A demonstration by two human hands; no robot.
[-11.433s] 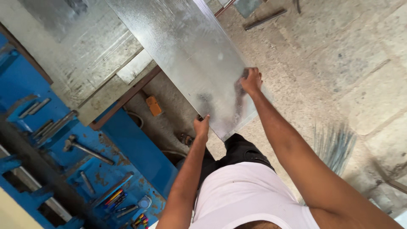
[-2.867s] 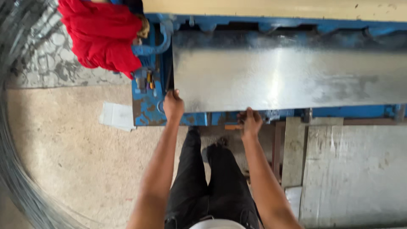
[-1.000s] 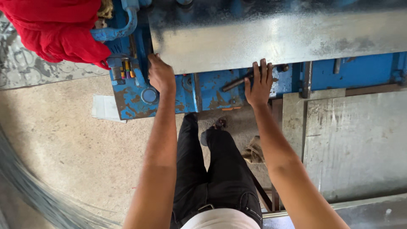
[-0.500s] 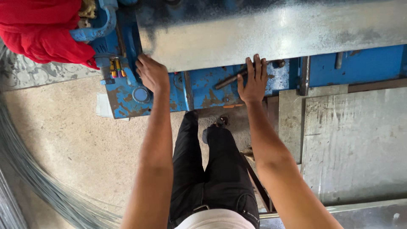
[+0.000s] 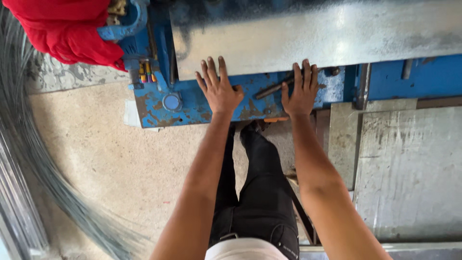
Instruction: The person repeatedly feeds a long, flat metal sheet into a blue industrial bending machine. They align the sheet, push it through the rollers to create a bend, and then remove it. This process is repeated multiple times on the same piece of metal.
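One big shiny metal sheet (image 5: 327, 36) lies flat on the blue machine (image 5: 192, 103). Its near edge is right at the fingertips of two hands. The left hand (image 5: 219, 89) and the right hand (image 5: 301, 91) lie flat with fingers spread, gripping nothing. One dark rod (image 5: 274, 89), maybe a bolt, sits between them. One red cloth (image 5: 67, 29) hangs far left.
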